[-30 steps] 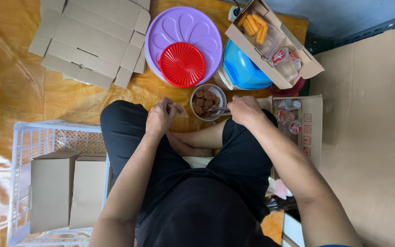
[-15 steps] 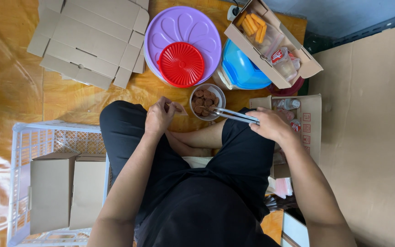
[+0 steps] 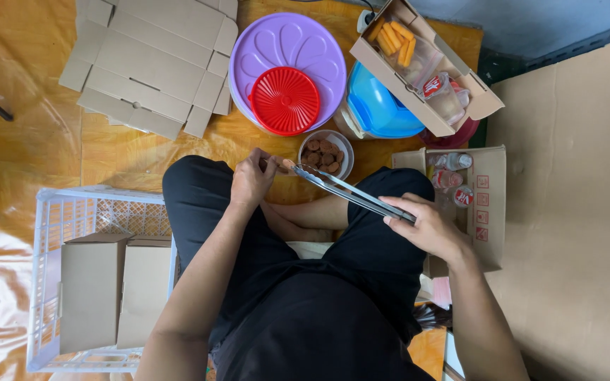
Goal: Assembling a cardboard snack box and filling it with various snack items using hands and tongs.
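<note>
Seated person working metal tongs (image 3: 351, 192) over a small bowl of brown pieces (image 3: 325, 155).

The right hand (image 3: 425, 227) is closed around the handle end of the tongs, low on the right thigh; the tongs run up and left from it, their tips reaching the left hand (image 3: 252, 180) just beside the bowl's near rim; the left hand is curled, fingers pinched together at the tong tips, and a small pale piece seems to sit there, though it is too small to tell for sure; the bowl stands on the yellow floor mat (image 3: 30, 148) between the knees, just above the tongs, apart from the right hand; behind it lie a red lid (image 3: 285, 101) on a purple lid (image 3: 287, 42), a blue container (image 3: 379, 109), flattened cardboard boxes (image 3: 153, 60); a white crate (image 3: 72, 212) holds folded boxes at left.
</note>
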